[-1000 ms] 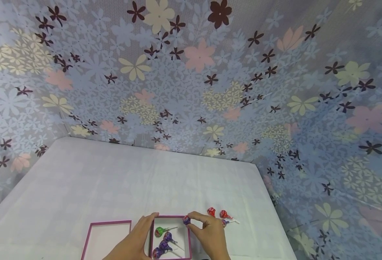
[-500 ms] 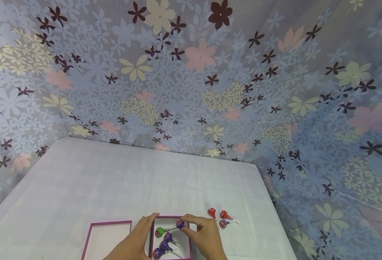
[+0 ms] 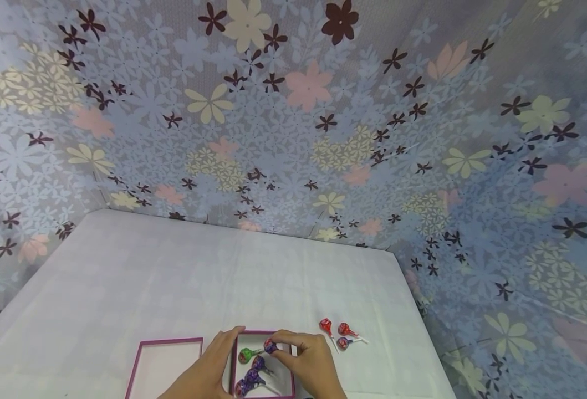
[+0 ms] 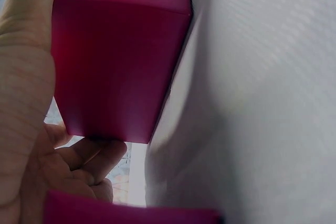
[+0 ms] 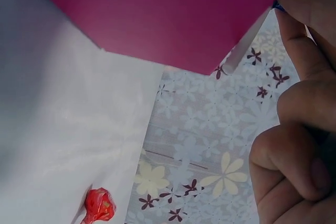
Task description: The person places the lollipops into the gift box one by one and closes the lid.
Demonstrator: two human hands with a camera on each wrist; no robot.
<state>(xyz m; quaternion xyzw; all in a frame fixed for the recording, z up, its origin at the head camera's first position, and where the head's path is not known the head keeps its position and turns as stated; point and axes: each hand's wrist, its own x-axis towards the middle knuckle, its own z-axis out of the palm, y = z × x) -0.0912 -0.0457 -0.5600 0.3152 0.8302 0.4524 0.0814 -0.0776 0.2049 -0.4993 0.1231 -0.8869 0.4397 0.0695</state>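
My left hand [image 3: 207,363] holds the magenta-rimmed box [image 3: 293,382] at its left side. In the left wrist view, the thumb and fingers reach round opposite sides of the magenta box wall [image 4: 115,72]. Between thumb and forefinger, my right hand [image 3: 315,360] pinches a purple-wrapped lollipop [image 3: 270,346] over the upper part of the box. Its white stick [image 5: 245,48] shows past the box edge in the right wrist view. Inside the box lie a green lollipop [image 3: 245,355] and several purple lollipops [image 3: 252,377], sticks pointing right.
Left of the box sits a second magenta-rimmed tray or lid [image 3: 168,342]. On the white-covered table [image 3: 213,277], right of my right hand, lie two red lollipops [image 3: 325,324] and one purple-and-red lollipop [image 3: 343,343]. A flowered cloth [image 3: 273,138] hangs behind and at the sides.
My right hand has carried the purple lollipop leftward from the box's right upper corner to over its inside, close to the green one. The left hand stays in place.
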